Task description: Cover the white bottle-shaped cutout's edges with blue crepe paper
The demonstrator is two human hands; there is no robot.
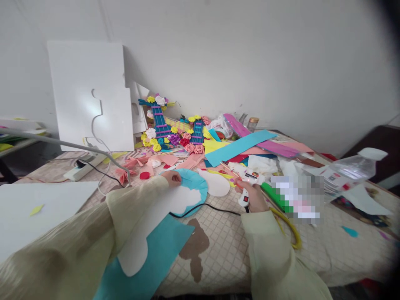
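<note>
My right hand [256, 199] is closed around a white glue gun [244, 198] with a red switch and a black cord. Its front points up and to the left, near a white rounded paper piece [218, 184]. My left hand [173, 178], fingers curled, rests at the upper left edge of a round blue paper disc [198, 183]; what its fingers grip, if anything, is hidden. Over part of the disc lies a long white cutout [136, 254] with lobed ends, partly covered by my left sleeve. Under its lower end is a blue sheet [165, 254].
Paper-flower decorations [161, 125] and coloured strips [240, 148] crowd the back. A plastic bottle [353, 171] lies right, near yellow-handled scissors [293, 233]. A power strip [84, 164] and white boards [90, 96] are left. The black cord crosses the disc.
</note>
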